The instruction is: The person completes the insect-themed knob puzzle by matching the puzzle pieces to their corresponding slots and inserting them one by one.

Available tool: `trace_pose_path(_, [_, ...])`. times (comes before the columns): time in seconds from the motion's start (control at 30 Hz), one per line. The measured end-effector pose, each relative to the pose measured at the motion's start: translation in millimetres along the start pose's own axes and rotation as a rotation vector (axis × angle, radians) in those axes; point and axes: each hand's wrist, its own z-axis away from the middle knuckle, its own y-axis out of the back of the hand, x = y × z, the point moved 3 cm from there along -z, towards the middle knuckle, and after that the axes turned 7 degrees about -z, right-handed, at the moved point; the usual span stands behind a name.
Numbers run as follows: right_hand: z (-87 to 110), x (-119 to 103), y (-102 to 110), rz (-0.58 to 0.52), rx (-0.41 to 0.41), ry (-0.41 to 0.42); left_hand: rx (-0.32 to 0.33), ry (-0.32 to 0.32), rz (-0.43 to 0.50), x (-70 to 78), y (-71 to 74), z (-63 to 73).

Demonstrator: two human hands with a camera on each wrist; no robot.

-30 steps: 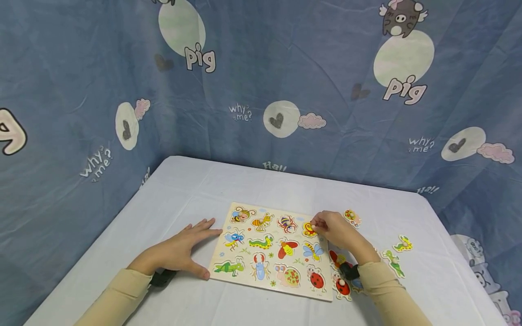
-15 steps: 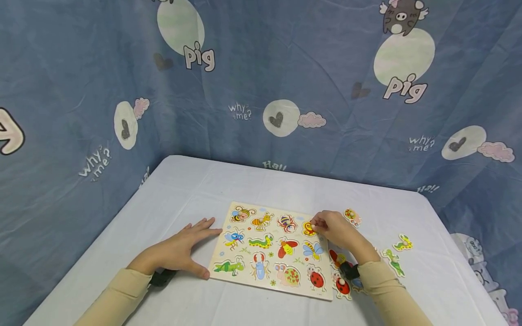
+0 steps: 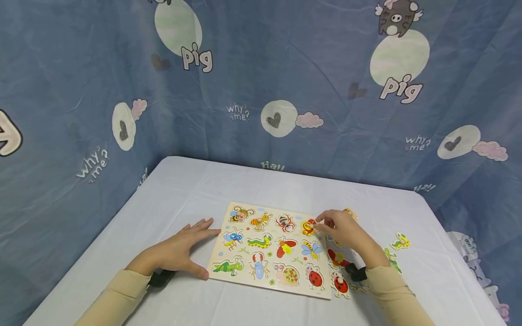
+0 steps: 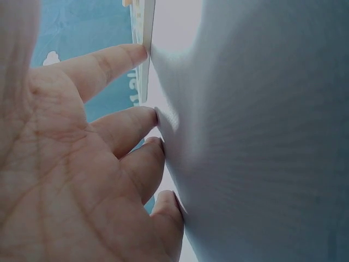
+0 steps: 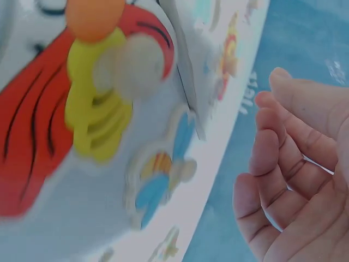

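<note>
A wooden insect puzzle board lies on the white table. My left hand rests at its left side, thumb and index finger touching the edge; the left wrist view shows the index fingertip against the rim and other fingertips on the cloth. At the board's upper right corner sits a knobbed butterfly piece. Just right of it hovers my right hand, fingers loosely bent, apart from the knob. Nothing is between those fingers in the right wrist view. A bee, an ant-like insect and a spider share the top row.
Loose pieces lie right of the board: a ladybug, a red-winged beetle, a caterpillar, a partly covered green insect and a blue-winged insect. A snail piece is mostly hidden behind the right hand. Blue printed cloth surrounds the table.
My right hand has let go of the butterfly's knob and moved slightly right, its fingers parting. The butterfly stays on the board. My left hand keeps its place.
</note>
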Motion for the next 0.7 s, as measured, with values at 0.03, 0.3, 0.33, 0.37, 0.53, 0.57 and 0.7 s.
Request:
trace_pose_path(0.03, [2.5,0.4,2.7,0.007,0.01,0.003,0.0,0.0,-0.001,-0.1,0.1,-0.1])
trace_pose_path(0.3, [23.6,7.3,22.5,0.004,0.074,-0.021,-0.006,0.004,-0.001,-0.4,-0.1,-1.0])
trace_pose_path(0.33, [25.9,8.5,24.5,0.003,0.081,-0.022,-0.006,0.004,-0.002,-0.3,-0.1,-1.0])
trace_pose_path(0.37, [28.1,10.1,26.3,-0.001,0.089,-0.03,-0.005,0.003,-0.003,-0.3,-0.2,-1.0])
trace_pose_path(0.53, [39.1,18.2,34.8,0.017,0.116,-0.065,-0.006,0.001,0.004,-0.4,-0.4,-1.2])
trace_pose_path(0.57, [41.4,20.0,36.1,0.021,0.119,-0.076,-0.005,0.001,0.005,-0.6,-0.6,-1.4])
trace_pose_path(0.7, [52.4,24.7,40.4,0.025,0.128,-0.117,-0.008,0.007,0.007,-0.9,-0.8,-2.2])
